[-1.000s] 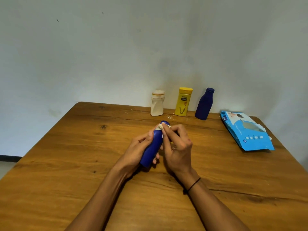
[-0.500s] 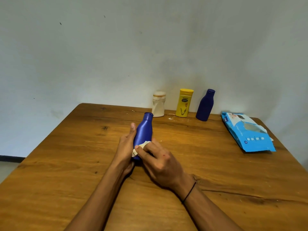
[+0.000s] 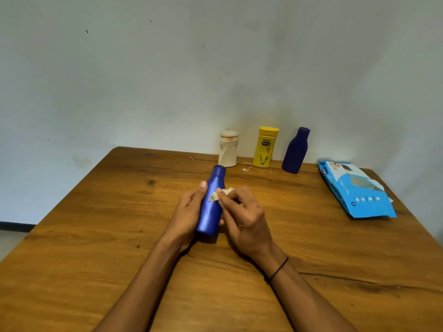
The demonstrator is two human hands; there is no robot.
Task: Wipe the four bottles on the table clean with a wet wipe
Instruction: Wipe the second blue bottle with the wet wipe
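Hands (image 3: 215,212) mid-table, bottle (image 3: 211,202) between

From the blue bottle (image 3: 211,202) I hold mid-table, I see bare wooden table (image 3: 96,224) to its left and toward me. Beyond it, the white bottle (image 3: 228,149), yellow bottle (image 3: 265,147) and dark blue bottle (image 3: 295,150) line the wall. Well to its right, the wipe pack (image 3: 357,190) blocks that edge.

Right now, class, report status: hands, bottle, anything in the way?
Left hand grips the blue bottle. Right hand pinches the wet wipe against its shoulder. Three bottles wait by the wall. Nothing in the way.
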